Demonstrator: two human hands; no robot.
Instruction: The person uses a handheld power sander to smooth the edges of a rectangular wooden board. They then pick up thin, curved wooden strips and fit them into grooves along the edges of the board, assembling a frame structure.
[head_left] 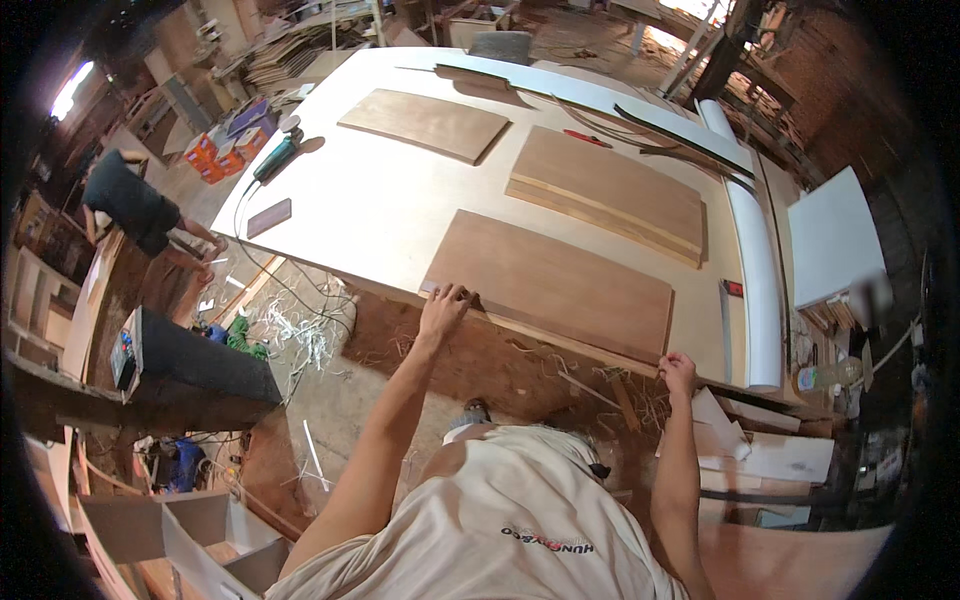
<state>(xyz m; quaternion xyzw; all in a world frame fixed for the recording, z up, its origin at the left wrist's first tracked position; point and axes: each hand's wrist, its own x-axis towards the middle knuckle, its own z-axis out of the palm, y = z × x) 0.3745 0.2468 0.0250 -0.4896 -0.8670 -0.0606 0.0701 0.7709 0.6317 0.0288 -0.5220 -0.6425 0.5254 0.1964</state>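
Observation:
A flat brown wooden board (550, 285) lies on the pale worktable (370, 220), close to its near edge. My left hand (446, 312) is at the board's near left corner, its fingers curled down on the edge over something small and dark. At the near right corner, my right hand (678, 373) has thumb and fingers pinched together; what is between them is too small to make out. Beyond this board sits a stack of similar boards (608, 192), and farther left another single board (424, 124).
A green corded power tool (278, 158) and a dark block (269, 217) rest at the table's left. Along the right lie a long white roll (752, 290) and a red-ended metal strip (733, 288). A red hand tool (586, 138) and dark strips (680, 140) lie farther back. A person (135, 205) bends at left.

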